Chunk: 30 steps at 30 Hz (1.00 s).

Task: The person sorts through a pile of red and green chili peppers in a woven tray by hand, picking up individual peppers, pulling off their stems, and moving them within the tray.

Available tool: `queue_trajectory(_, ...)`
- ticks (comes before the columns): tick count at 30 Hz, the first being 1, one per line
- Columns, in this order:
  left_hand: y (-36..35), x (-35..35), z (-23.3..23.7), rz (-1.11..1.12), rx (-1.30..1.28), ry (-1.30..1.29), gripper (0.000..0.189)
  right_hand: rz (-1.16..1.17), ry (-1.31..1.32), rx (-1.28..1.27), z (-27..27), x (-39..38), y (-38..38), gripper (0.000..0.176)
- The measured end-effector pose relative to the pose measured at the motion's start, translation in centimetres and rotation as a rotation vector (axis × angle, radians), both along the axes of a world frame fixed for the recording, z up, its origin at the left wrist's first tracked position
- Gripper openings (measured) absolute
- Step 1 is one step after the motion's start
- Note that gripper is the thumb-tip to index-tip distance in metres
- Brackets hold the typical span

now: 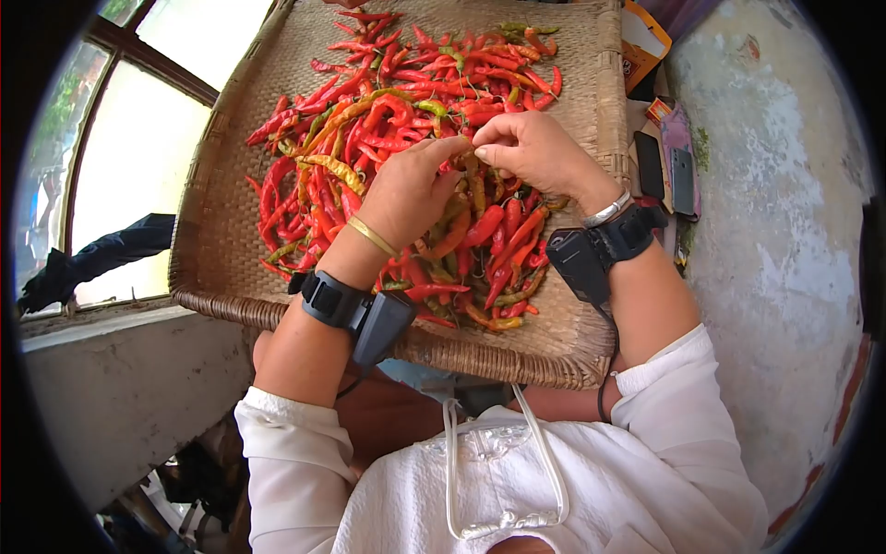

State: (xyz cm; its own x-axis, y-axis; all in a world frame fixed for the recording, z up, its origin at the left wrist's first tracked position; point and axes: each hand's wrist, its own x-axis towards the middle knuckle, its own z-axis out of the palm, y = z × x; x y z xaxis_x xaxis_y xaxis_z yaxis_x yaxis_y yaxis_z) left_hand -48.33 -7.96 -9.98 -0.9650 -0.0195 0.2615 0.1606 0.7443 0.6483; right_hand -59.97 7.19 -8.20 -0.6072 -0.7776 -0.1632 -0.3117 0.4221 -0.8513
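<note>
A heap of chili peppers (406, 90), mostly red with some orange, yellow and green ones, lies in a shallow woven basket (217, 217). Over the middle of the heap, my left hand (411, 191) and my right hand (535, 152) meet at their fingertips. Both are closed in a pinch at the upper end of a brownish-green chili pepper (473, 175). Its stem is too small to make out between the fingers, and my left hand partly covers the peppers beneath it.
Two phones (650, 166) lie beside the basket's right edge, near an orange box (641, 44). A window (138, 166) with a dark cloth (101, 258) on its sill is at left. A worn wall (766, 185) stands at right. Black devices (383, 325) are strapped to both wrists.
</note>
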Motion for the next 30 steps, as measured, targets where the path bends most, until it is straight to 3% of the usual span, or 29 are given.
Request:
queue_trajectory(2, 0.1, 0.0, 0.1, 0.003, 0.111, -0.088, 0.029, 0.070, 0.117, 0.068, -0.4, 1.0, -0.6, 0.023)
queue_trajectory(5, 0.1, 0.0, -0.3, 0.009, 0.257, -0.196, 0.028, -0.035, 0.195, 0.089, -0.7, 1.7, -0.9, 0.034)
queue_trajectory(7, 0.2, 0.0, 0.0, 0.022, 0.296, -0.217, 0.028, -0.202, -0.300, -0.130, -0.1, 2.0, -0.7, 0.043)
queue_trajectory(8, 0.4, 0.1, 0.4, 0.010, 0.478, -0.232, 0.028, -0.192, -0.409, -0.172, 0.3, 1.9, -0.5, 0.047)
queue_trajectory(9, 0.6, 0.1, 0.8, -0.003, 0.661, -0.246, 0.028, -0.192, -0.411, -0.170, 0.2, 1.7, -0.5, 0.047)
queue_trajectory(11, 0.7, 0.0, 1.0, 0.005, 0.699, -0.181, 0.028, -0.233, -0.642, -0.304, 0.0, 1.2, -0.4, 0.041)
queue_trajectory(15, 1.1, 0.0, 1.0, 0.071, 0.805, -0.118, 0.026, -0.187, -0.661, -0.327, 1.1, 1.7, -0.5, 0.032)
queue_trajectory(16, 1.1, 0.0, 1.0, 0.070, 0.805, -0.119, 0.026, -0.154, -0.552, -0.337, 1.3, 1.8, -0.6, 0.027)
queue_trajectory(18, 1.1, 0.3, 1.0, -0.055, 0.879, -0.402, 0.020, -0.120, -0.444, -0.345, 1.7, 1.7, -0.5, 0.022)
queue_trajectory(19, 1.2, 0.4, 1.0, -0.055, 0.879, -0.403, 0.020, -0.105, -0.400, -0.358, 2.0, 1.5, -0.4, 0.020)
queue_trajectory(21, 1.6, 0.7, 1.1, -0.116, 0.498, -0.413, 0.013, -0.091, -0.356, -0.370, 2.5, 1.0, 0.0, 0.018)
queue_trajectory(26, 1.1, 0.7, 0.8, -0.104, 0.545, -0.400, 0.008, -0.252, -0.320, -0.604, 2.6, -1.2, 0.7, 0.018)
queue_trajectory(28, 0.9, 0.8, 0.7, -0.053, 0.324, -0.165, 0.007, -0.332, -0.323, -0.761, 2.3, -2.8, 1.1, 0.029)
queue_trajectory(30, 0.7, 0.9, 0.9, -0.035, 0.237, -0.138, 0.008, -0.438, -0.364, -0.795, 2.2, -3.2, 0.7, 0.034)
